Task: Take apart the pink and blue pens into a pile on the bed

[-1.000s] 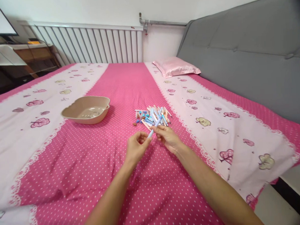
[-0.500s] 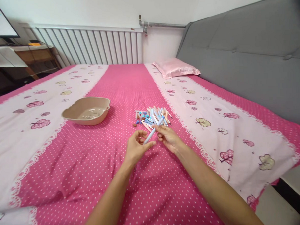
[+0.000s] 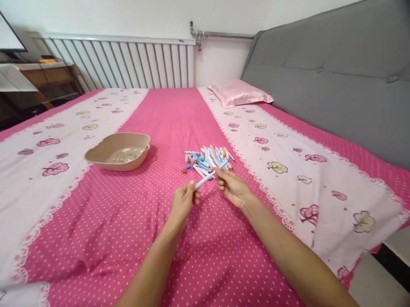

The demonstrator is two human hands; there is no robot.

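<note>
My left hand [image 3: 185, 200] is closed, pinching the near end of a slim white and pale blue pen [image 3: 205, 179] just above the pink bedspread. My right hand [image 3: 232, 186] is closed too, its fingertips at the pen's far end on a short blue piece [image 3: 225, 162] that looks like the cap. Right behind both hands lies a pile of several blue, white and orange pens [image 3: 207, 159]. A beige heart-shaped bowl [image 3: 99, 159] sits to the left, well away from my hands.
Everything lies on a pink dotted bedspread [image 3: 127, 229]. A pink pillow [image 3: 239, 92] rests at the far end. The grey headboard [image 3: 340, 75] runs along the right, a white radiator [image 3: 126, 62] along the back wall. The bed edge drops off at the lower right.
My left hand has gone from loosely open fingers to a tight pinch on the pen's near end. The pen now lies flatter, and the blue end piece stands slightly apart in my right fingers.
</note>
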